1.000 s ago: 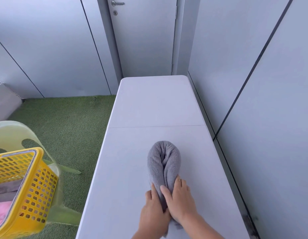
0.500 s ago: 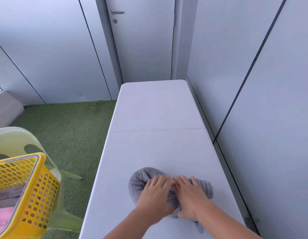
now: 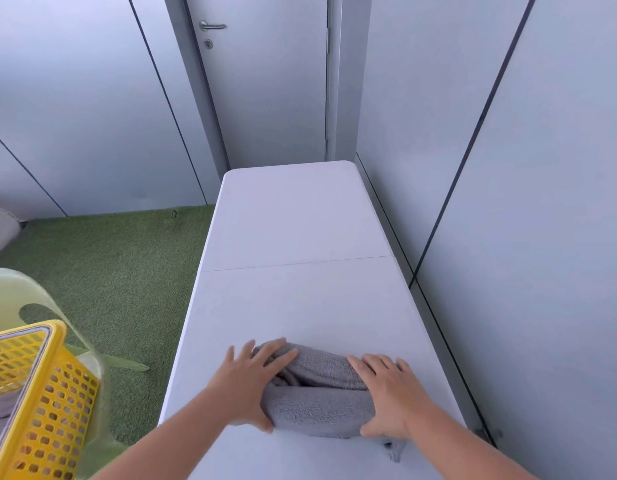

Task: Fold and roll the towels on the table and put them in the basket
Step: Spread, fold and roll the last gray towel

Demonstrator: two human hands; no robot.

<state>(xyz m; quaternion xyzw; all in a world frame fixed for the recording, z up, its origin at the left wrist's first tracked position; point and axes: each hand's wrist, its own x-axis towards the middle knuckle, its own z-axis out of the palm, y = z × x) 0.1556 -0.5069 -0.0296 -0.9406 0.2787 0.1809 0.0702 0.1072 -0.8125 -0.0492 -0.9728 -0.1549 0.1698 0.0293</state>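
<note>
A grey towel (image 3: 317, 400), rolled into a thick bundle, lies crosswise on the white table (image 3: 300, 220) near its front edge. My left hand (image 3: 244, 382) holds the roll's left end, fingers spread over the top and thumb against the near side. At the right end my right hand (image 3: 393, 393) holds it the same way. A loose corner of the towel sticks out below my right wrist. The yellow perforated basket (image 3: 58, 393) stands at the lower left, off the table, with grey and pink cloth inside.
The basket rests on a pale green plastic chair (image 3: 9, 296) on green artificial turf (image 3: 109, 289). Grey wall panels run close along the table's right side. A closed door (image 3: 265, 81) stands beyond the table's far end.
The roll has turned from pointing away from me to lying crosswise. My hands have moved apart from its middle to its two ends.
</note>
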